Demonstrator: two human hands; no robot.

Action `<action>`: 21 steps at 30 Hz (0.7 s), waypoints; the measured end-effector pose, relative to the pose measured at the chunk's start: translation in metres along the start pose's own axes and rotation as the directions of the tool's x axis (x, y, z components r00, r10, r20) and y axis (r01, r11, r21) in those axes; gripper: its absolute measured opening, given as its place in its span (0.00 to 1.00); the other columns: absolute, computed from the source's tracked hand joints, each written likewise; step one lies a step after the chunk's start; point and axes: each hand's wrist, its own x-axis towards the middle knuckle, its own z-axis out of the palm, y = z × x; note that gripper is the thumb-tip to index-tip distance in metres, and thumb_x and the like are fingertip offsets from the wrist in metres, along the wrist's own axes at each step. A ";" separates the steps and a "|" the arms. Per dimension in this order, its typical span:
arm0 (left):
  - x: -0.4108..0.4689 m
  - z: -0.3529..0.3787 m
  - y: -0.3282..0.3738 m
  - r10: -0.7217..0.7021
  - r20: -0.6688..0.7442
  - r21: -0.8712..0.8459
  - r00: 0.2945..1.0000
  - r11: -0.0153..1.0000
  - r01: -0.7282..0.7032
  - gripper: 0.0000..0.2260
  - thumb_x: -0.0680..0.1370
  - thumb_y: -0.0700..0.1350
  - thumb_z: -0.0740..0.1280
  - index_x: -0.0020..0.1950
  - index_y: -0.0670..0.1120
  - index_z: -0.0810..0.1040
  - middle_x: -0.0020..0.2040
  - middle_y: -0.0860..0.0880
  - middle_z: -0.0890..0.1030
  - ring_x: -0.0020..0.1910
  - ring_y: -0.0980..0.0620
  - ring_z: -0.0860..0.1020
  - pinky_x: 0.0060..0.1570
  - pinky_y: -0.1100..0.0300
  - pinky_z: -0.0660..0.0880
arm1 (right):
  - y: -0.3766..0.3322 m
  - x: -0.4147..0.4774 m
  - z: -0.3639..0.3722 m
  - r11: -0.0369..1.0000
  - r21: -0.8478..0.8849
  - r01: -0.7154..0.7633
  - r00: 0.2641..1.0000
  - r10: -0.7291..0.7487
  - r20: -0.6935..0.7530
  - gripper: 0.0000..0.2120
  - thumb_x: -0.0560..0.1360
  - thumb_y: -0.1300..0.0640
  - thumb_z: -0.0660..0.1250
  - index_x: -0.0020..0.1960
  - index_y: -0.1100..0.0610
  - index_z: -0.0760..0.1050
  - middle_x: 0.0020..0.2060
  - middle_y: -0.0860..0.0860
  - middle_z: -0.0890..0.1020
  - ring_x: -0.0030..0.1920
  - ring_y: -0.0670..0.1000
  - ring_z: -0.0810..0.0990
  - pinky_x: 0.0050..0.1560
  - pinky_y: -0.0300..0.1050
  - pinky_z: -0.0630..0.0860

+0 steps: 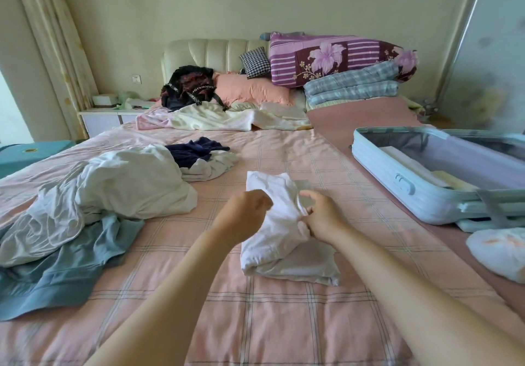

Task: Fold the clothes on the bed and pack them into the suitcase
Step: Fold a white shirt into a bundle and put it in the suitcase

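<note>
White garment (272, 232) half-folded on the bed (284, 323), bunched in curled fingers of the right hand (321, 215). Left hand (244, 212) curled at its edge (grip unclear). Suitcase (397, 178) open nearby.

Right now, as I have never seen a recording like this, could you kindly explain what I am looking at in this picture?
There is no machine: a person wears a camera on the head, looking down at their own bare arms. The right hand pinches a half-folded white garment lying on the bed; the left hand is curled at its edge, grip unclear. Unfolded clothes lie left, and an open suitcase lies right, partly packed.
</note>
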 end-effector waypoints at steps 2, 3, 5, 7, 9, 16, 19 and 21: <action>0.000 0.002 -0.005 0.072 -0.053 0.105 0.996 0.992 -0.066 0.13 0.81 0.41 0.60 0.59 0.51 0.80 0.61 0.54 0.80 0.58 0.54 0.77 0.55 0.63 0.71 | 0.005 0.002 -0.010 0.999 -0.020 0.027 1.000 -0.027 -0.008 0.29 0.72 0.64 0.71 0.70 0.47 0.71 0.46 0.49 0.81 0.44 0.51 0.79 0.38 0.38 0.70; 0.000 0.006 -0.008 0.093 -0.015 0.143 0.996 0.986 -0.090 0.13 0.82 0.44 0.60 0.64 0.51 0.77 0.66 0.53 0.76 0.64 0.53 0.74 0.58 0.62 0.68 | 0.010 0.003 -0.014 0.998 -0.062 0.026 1.000 -0.026 0.009 0.31 0.72 0.64 0.71 0.72 0.47 0.70 0.47 0.49 0.80 0.45 0.51 0.78 0.40 0.38 0.70; -0.003 0.020 -0.010 0.091 0.176 0.269 0.980 0.953 -0.136 0.22 0.81 0.55 0.61 0.75 0.53 0.67 0.77 0.52 0.64 0.76 0.51 0.61 0.70 0.54 0.61 | 0.018 -0.001 -0.021 0.983 -0.183 0.019 0.996 -0.003 0.086 0.33 0.72 0.64 0.71 0.74 0.49 0.69 0.51 0.49 0.77 0.50 0.51 0.76 0.48 0.40 0.71; -0.008 0.035 -0.010 0.038 0.370 0.367 0.928 0.912 -0.184 0.33 0.79 0.63 0.59 0.81 0.56 0.52 0.81 0.53 0.48 0.80 0.53 0.46 0.76 0.47 0.50 | 0.025 -0.005 -0.024 0.941 -0.336 0.037 0.986 0.021 0.168 0.31 0.72 0.60 0.72 0.74 0.49 0.70 0.60 0.51 0.78 0.57 0.53 0.78 0.56 0.44 0.75; -0.009 0.044 -0.011 -0.010 0.466 0.410 0.884 0.889 -0.206 0.37 0.78 0.68 0.57 0.81 0.57 0.44 0.81 0.54 0.40 0.79 0.53 0.39 0.77 0.49 0.41 | 0.026 -0.008 -0.028 0.889 -0.447 0.094 0.981 -0.007 0.193 0.30 0.71 0.56 0.74 0.71 0.45 0.71 0.63 0.49 0.76 0.58 0.52 0.78 0.57 0.46 0.76; 0.002 0.041 -0.011 -0.010 0.434 0.398 0.901 0.899 -0.182 0.33 0.78 0.64 0.59 0.80 0.57 0.53 0.81 0.53 0.52 0.80 0.50 0.49 0.77 0.47 0.45 | 0.005 -0.025 -0.028 0.868 -0.469 0.163 0.953 -0.016 0.302 0.24 0.69 0.34 0.71 0.60 0.43 0.72 0.46 0.43 0.76 0.45 0.47 0.78 0.43 0.44 0.72; 0.007 0.047 -0.011 0.116 0.166 0.303 0.979 0.939 -0.163 0.23 0.81 0.48 0.57 0.77 0.53 0.62 0.78 0.51 0.63 0.76 0.49 0.60 0.73 0.51 0.56 | 0.013 -0.024 -0.025 0.898 -0.384 0.214 0.910 -0.040 0.413 0.24 0.67 0.46 0.78 0.60 0.42 0.73 0.40 0.43 0.76 0.37 0.42 0.75 0.36 0.38 0.68; 0.005 0.055 -0.012 0.149 0.110 0.278 0.983 0.945 -0.175 0.24 0.81 0.48 0.58 0.78 0.51 0.61 0.78 0.50 0.61 0.76 0.48 0.59 0.73 0.53 0.56 | 0.017 -0.021 -0.027 0.914 -0.354 0.198 0.897 -0.023 0.441 0.19 0.67 0.49 0.79 0.54 0.43 0.76 0.37 0.43 0.77 0.35 0.43 0.75 0.35 0.37 0.69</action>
